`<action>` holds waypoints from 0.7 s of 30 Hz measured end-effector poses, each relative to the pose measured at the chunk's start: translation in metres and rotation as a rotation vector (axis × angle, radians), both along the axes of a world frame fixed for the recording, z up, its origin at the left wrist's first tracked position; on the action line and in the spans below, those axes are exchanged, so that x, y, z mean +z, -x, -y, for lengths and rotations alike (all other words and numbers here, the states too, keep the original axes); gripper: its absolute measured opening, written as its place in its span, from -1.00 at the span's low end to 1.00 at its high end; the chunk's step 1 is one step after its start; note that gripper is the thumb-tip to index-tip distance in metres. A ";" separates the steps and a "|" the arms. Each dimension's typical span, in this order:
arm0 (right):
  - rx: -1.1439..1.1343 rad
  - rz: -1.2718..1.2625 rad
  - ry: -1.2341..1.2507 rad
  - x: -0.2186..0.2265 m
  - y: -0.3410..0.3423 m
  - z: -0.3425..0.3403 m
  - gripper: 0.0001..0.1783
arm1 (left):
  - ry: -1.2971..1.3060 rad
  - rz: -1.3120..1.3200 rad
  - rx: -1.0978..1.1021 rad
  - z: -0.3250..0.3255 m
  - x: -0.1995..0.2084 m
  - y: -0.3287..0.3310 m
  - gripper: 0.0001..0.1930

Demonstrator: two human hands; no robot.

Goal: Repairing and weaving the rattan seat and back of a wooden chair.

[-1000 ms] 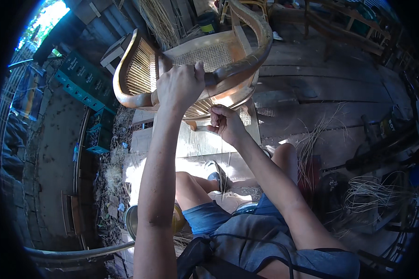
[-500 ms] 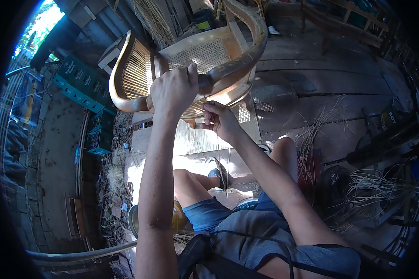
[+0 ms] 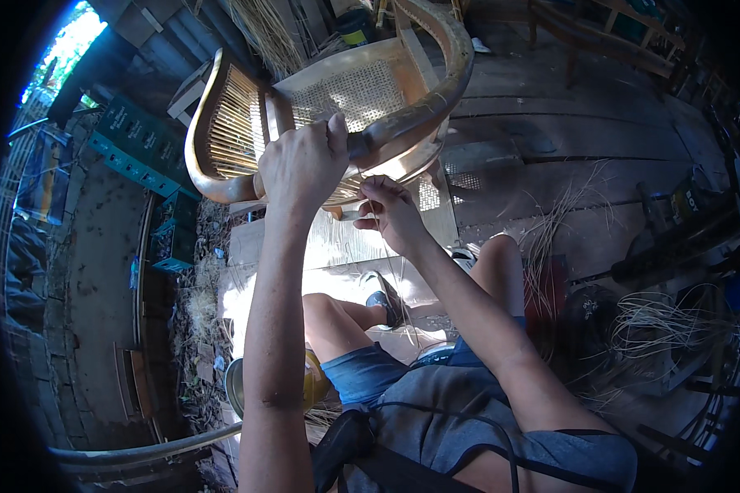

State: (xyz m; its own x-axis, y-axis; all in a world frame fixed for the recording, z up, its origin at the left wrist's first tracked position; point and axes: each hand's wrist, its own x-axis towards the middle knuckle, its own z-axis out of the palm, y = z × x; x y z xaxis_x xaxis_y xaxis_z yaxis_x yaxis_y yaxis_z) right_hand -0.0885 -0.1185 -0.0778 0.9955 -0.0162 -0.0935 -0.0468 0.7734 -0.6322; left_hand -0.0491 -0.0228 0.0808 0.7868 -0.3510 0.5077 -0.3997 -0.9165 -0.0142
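A wooden armchair [image 3: 460,62] with a curved rail stands in front of me, its seat [image 3: 353,94] woven in open cane mesh. Slim strands line the inside of its left bend [image 3: 234,123]. My left hand [image 3: 304,164] is closed over the near stretch of the rail, knuckles up. Just below and right of it, my right hand [image 3: 389,209] pinches a thin cane strand [image 3: 403,287] under the rail. The strand's loose length hangs toward my shoes. My fingertips partly hide where it meets the chair.
Green crates [image 3: 144,144] stand at the left. A yellow can [image 3: 314,382] sits beside my left leg. Coils of loose cane [image 3: 670,324] lie at the right, and more strands [image 3: 555,234] trail over the floorboards. A wooden bench [image 3: 608,45] stands far right.
The right hand's lower fingers have spread slightly, and the hanging strand has swung a little to the right. My left hand keeps its grip on the rail. The view has shifted slightly.
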 end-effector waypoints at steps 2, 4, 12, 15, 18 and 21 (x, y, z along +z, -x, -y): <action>0.043 -0.026 -0.078 0.000 0.001 0.002 -0.89 | 0.000 0.001 -0.004 -0.001 -0.001 -0.001 -0.43; 0.098 -0.002 -0.109 -0.002 0.000 0.003 -0.90 | 0.000 0.001 0.006 -0.002 -0.001 -0.001 -0.43; 0.110 -0.033 -0.228 -0.003 -0.009 -0.001 -0.89 | -0.012 0.003 0.009 0.002 0.001 0.005 -0.42; 0.077 -0.019 -0.210 -0.002 -0.013 -0.003 -0.86 | -0.019 -0.002 0.018 0.002 0.001 0.005 -0.42; 0.018 -0.016 -0.156 0.002 -0.010 -0.006 -0.84 | -0.018 0.004 0.021 0.001 0.002 0.008 -0.42; -0.045 -0.033 -0.062 0.007 -0.003 -0.005 -0.83 | -0.014 0.004 0.015 0.001 0.002 0.012 -0.44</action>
State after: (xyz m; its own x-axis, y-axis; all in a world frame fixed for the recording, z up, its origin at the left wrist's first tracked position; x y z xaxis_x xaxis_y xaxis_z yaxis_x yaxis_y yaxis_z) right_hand -0.0857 -0.1133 -0.0706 0.9903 -0.0540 -0.1282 -0.0309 0.8131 -0.5813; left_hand -0.0609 -0.0241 0.0826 0.7900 -0.3463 0.5059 -0.3858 -0.9221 -0.0288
